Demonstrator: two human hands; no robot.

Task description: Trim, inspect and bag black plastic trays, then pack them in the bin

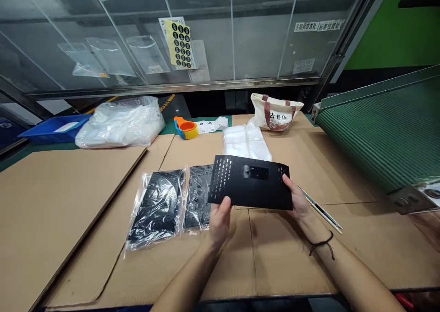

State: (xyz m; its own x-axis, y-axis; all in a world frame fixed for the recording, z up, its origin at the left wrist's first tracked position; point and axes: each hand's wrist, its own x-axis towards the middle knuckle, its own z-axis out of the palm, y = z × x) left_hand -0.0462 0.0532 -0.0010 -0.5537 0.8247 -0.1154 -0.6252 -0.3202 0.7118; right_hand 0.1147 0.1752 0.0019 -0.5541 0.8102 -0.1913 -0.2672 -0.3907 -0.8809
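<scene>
Between my two hands a thin black perforated panel [254, 190] is held up over the cardboard-covered table, tilted toward me. My left hand [220, 218] grips its lower left edge with the thumb on top. At the right end, my right hand [296, 197] pinches the edge, thumb on the face. Rows of small slots run along both ends of the panel. To the left lies a clear plastic bag [156, 206] with black panels inside. Another bagged black stack [198, 195] is beside it, partly hidden behind the held panel. Behind the panel rests a pile of white plastic bags [244, 140].
A green conveyor belt [385, 124] rises at the right. A slim, pale-edged strip [321, 211] lies near my right wrist. At the back are a canvas bag [277, 112], a tape roll [186, 128], a big plastic bundle [120, 122] and a blue tray [51, 129]. Cardboard sheet [62, 202] at left.
</scene>
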